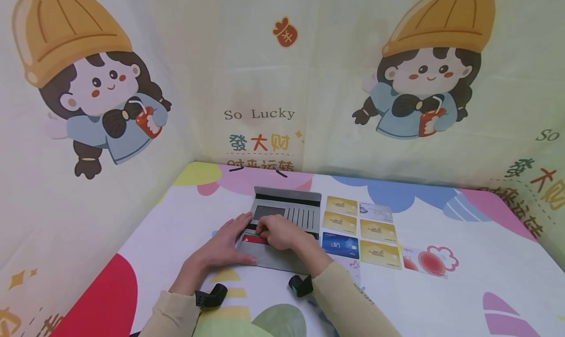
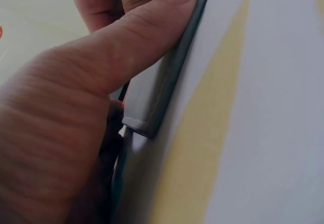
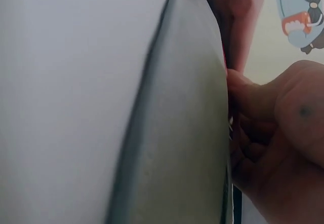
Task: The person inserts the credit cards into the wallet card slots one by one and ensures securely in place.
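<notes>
A grey wallet [image 1: 287,259] lies unfolded on the table, with card slots in its far half. A red card [image 1: 252,240] shows in the near half's pocket. My left hand [image 1: 227,246] rests along the wallet's left side, fingers fairly straight; in the left wrist view its thumb [image 2: 136,41] presses on the wallet's edge. My right hand [image 1: 280,232] is curled over the wallet's middle and pinches the red card by its upper edge. The fingertips are partly hidden; in the right wrist view the wallet flap [image 3: 177,107] covers much of the contact.
Right of the wallet, several cards lie in rows: gold ones [image 1: 380,253], a silver one [image 1: 375,212] and a blue one [image 1: 340,245]. A white card with red circles [image 1: 425,262] lies farther right. A pale flowered card [image 1: 350,268] is partly behind the right forearm.
</notes>
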Demonstrator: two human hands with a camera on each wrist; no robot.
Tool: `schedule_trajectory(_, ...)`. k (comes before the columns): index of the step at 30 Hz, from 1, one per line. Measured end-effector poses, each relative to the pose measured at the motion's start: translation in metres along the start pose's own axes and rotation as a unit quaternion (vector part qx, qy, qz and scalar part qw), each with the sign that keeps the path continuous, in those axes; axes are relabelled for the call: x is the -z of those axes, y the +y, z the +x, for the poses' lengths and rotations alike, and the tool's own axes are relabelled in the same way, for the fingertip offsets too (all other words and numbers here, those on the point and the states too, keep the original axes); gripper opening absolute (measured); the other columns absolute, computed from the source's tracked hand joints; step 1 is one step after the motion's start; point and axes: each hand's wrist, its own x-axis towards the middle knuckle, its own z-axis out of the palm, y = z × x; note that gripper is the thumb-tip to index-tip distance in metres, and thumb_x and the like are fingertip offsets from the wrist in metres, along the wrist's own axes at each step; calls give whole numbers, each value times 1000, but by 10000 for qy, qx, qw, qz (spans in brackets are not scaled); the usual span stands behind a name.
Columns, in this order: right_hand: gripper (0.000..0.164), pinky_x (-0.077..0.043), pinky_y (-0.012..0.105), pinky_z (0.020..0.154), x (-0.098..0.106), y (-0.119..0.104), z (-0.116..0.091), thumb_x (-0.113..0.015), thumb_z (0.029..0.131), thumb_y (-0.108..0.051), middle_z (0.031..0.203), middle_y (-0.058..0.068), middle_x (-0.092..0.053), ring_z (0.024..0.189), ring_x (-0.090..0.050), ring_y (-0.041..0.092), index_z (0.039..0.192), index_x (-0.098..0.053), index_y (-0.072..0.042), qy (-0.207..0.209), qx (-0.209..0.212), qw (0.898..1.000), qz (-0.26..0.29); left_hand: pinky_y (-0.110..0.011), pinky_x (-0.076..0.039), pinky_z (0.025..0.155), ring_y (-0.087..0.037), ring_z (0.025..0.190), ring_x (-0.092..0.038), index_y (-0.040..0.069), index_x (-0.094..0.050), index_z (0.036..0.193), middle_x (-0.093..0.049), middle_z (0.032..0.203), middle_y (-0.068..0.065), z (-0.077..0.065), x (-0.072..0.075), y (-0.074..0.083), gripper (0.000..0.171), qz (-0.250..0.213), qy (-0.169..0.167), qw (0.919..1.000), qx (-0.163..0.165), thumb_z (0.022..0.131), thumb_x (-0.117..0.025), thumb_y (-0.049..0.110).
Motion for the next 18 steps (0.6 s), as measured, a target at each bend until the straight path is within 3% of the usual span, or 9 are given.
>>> schedule_trajectory(9, 13, -53, 30, 84, -3, -3, -3, -61, 100, -4, 96, -2, -62, 86, -56, 15, 107, -69, -11, 267, -232, 9993, 132, -52, -10, 121, -34, 151, -18, 5, -29, 159, -25, 165, -10, 0, 0, 1, 114, -23, -16, 10000, 42, 73, -87, 53)
schedule_trajectory(18, 11, -54, 29, 83, -7, -2, -3, -63, 99, -5, 95, -2, -63, 86, -56, 15, 105, -69, -12, 489, -176, 9986, 97, -53, -11, 121, -34, 151, -18, 5, -30, 158, -26, 164, -10, 0, 0, 1, 114, -16, -6, 10000, 23, 72, -87, 53)
